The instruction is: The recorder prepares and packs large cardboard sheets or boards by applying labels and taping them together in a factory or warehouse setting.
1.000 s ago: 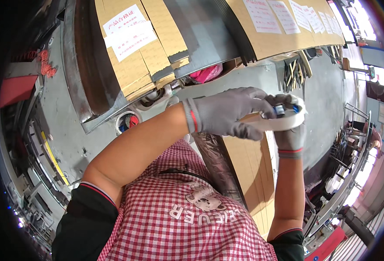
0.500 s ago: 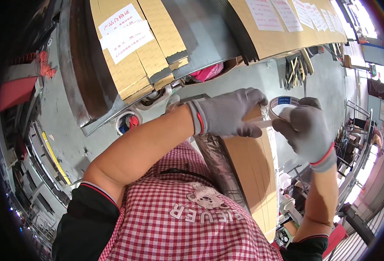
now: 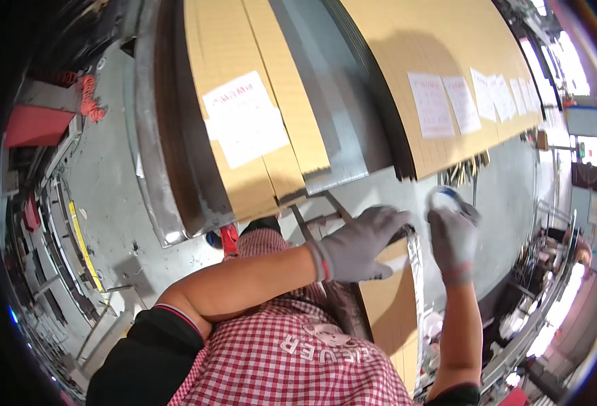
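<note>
My right hand, in a grey glove, is closed around a roll of tape and raised to the right of a long cardboard-faced bundle. At the far end of that bundle my left hand, gloved too, has its thumb held apart from its fingers. A short pale strip, seemingly tape, lies across the cardboard by the left thumb. Clear wrap shows along the bundle's right edge. The left fingertips are blurred, and the bundle's near end is hidden by my checked apron.
Ahead stand stacks of dark metal panels and cardboard-faced panels bearing paper sheets. Thin strips stand beyond the tape roll. A red coiled hose hangs at the left, and a yellow line marks the left side.
The view has shifted, and the stacks ahead look lower and nearer. The right hand with the tape roll has drawn away from the left hand; the strip no longer visibly spans between them.
</note>
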The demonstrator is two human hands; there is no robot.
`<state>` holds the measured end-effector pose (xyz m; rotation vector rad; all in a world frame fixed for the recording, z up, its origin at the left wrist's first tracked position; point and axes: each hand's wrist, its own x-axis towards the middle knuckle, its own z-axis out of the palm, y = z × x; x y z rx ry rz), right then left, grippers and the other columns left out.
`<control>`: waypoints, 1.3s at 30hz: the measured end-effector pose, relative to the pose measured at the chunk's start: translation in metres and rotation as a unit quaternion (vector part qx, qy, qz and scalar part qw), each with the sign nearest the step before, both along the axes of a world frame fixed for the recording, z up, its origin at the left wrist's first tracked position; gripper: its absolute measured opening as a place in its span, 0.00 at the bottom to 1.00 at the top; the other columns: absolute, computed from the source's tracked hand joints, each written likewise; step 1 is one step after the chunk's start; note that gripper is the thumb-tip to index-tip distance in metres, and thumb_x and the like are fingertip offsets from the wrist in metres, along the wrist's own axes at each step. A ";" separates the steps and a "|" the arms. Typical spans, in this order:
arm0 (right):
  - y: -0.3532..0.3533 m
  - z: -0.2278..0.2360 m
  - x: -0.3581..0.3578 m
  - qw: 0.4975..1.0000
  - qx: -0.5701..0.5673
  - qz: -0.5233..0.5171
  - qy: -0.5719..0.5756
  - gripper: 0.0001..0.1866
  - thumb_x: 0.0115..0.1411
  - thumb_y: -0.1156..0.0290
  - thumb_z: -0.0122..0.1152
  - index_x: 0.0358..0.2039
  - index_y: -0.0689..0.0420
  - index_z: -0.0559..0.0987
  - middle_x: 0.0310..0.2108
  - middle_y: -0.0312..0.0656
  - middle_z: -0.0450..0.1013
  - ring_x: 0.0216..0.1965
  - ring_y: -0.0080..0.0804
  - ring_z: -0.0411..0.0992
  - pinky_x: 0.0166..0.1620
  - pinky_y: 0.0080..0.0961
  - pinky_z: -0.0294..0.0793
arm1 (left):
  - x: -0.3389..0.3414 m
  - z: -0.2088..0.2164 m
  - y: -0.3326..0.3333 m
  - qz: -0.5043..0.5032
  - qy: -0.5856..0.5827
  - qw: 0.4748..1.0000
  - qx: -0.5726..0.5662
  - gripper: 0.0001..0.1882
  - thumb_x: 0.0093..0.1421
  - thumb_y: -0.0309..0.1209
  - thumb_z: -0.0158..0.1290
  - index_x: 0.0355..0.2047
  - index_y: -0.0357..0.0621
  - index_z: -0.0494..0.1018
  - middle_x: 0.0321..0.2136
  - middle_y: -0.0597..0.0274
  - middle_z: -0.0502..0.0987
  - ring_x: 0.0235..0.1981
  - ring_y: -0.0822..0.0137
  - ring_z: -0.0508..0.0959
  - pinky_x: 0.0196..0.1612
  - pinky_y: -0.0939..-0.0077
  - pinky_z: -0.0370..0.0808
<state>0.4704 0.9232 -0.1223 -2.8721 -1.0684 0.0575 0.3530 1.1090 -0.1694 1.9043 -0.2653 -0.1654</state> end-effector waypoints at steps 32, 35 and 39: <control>-0.154 0.038 -0.122 0.613 0.362 -0.289 0.640 0.35 0.47 0.64 0.70 0.53 0.64 0.69 0.43 0.39 0.73 0.41 0.25 0.72 0.41 0.22 0.71 | -0.042 0.013 -0.039 0.188 0.259 0.814 -0.485 0.34 0.56 0.38 0.60 0.58 0.39 0.60 0.52 0.57 0.70 0.55 0.65 0.69 0.61 0.70 0.60; -0.145 0.033 -0.113 0.617 0.325 -0.290 0.655 0.35 0.46 0.64 0.70 0.54 0.65 0.69 0.44 0.40 0.73 0.44 0.26 0.70 0.47 0.24 0.70 | -0.046 0.025 -0.027 0.112 0.383 0.750 -0.528 0.36 0.54 0.42 0.61 0.57 0.38 0.61 0.51 0.57 0.71 0.55 0.65 0.69 0.60 0.71 0.61; -0.324 -0.012 -0.174 0.695 0.010 -0.207 0.688 0.35 0.45 0.62 0.74 0.50 0.66 0.71 0.43 0.41 0.74 0.44 0.29 0.71 0.46 0.25 0.72 | -0.039 0.040 -0.019 0.113 0.310 0.774 -0.541 0.38 0.54 0.42 0.61 0.58 0.36 0.59 0.51 0.56 0.71 0.54 0.65 0.69 0.59 0.72 0.63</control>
